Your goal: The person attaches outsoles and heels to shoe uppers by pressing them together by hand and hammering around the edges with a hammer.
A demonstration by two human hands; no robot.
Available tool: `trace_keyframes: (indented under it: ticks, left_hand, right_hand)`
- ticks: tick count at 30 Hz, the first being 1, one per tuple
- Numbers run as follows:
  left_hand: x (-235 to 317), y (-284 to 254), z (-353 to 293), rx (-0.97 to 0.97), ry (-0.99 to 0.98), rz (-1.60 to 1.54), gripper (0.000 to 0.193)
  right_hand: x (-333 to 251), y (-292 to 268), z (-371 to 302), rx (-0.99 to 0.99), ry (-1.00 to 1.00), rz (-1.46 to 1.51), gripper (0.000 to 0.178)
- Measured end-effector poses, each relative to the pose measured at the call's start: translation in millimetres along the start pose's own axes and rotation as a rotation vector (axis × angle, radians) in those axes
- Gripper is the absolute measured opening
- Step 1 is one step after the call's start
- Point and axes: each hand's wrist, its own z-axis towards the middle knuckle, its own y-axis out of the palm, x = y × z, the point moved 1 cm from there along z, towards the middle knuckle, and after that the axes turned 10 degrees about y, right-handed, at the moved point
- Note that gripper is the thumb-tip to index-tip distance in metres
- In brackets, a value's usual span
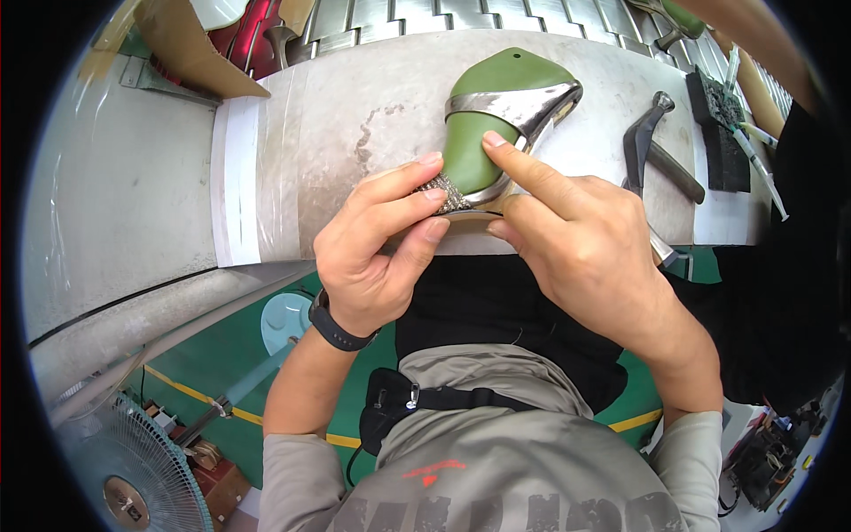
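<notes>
Shoe form (471, 152), green, with silver strap (507, 105), on pale worktable (324, 124). Pinching glittering band (453, 191) at its near end between thumb and fingers of left hand (377, 239). Resting forefinger of right hand (585, 235) upon green side; impossible to tell if gripping with its thumb. At right, dark-handled tool (636, 152).

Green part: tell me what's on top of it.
A metal band crosses the green part, and the right hand overlaps it with one fingertip. Whatever they cover cannot be seen.
</notes>
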Motion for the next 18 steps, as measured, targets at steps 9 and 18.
trace_keyframes:
  ticks: [9,18]
  left_hand:
    - [-0.2,-0.9,17.1,-0.136,0.124,0.207,0.039]
    - [8.5,12.7,24.8,-0.112,0.123,0.329,0.026]
  right_hand:
    - [2.0,1.4,2.8,0.003,0.041,0.100,0.025]
    - [6.2,-6.3,6.2,-0.011,0.074,0.088,0.026]
